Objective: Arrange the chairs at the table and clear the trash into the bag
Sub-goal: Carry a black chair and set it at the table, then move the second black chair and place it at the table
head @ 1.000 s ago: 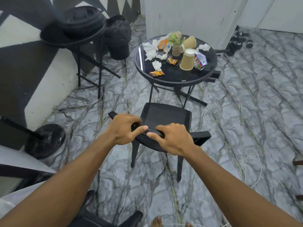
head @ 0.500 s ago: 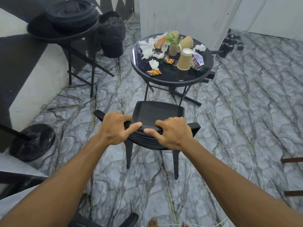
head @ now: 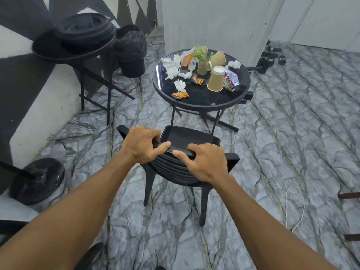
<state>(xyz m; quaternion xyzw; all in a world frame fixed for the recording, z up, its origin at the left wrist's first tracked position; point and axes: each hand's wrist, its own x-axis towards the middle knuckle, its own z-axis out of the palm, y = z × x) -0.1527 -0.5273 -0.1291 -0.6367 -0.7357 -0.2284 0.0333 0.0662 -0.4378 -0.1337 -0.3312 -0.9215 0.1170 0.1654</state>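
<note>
A black plastic chair (head: pixel 187 137) stands on the marble floor just in front of a round black glass table (head: pixel 229 102). My left hand (head: pixel 142 147) and my right hand (head: pixel 204 164) both grip the top of its backrest, side by side. The tabletop carries crumpled tissues (head: pixel 171 69), an upturned paper cup (head: pixel 215 78), snack wrappers (head: pixel 180 95), a crushed can (head: pixel 230 79) and a small plant in a glass (head: pixel 202 63). A bin lined with a black bag (head: pixel 131 53) stands at the back left, by the wall.
A folding black table (head: pixel 48 49) with stacked black lids stands at the left wall. A round black stand base (head: pixel 37 180) lies on the floor at lower left. A white cord (head: pixel 294 203) curls on the floor at right. Shoes (head: pixel 270 55) lie near the far door.
The chair, held in both hands, has moved forward toward the round table; its seat now sits close to the table's legs. Both hands keep the same hold.
</note>
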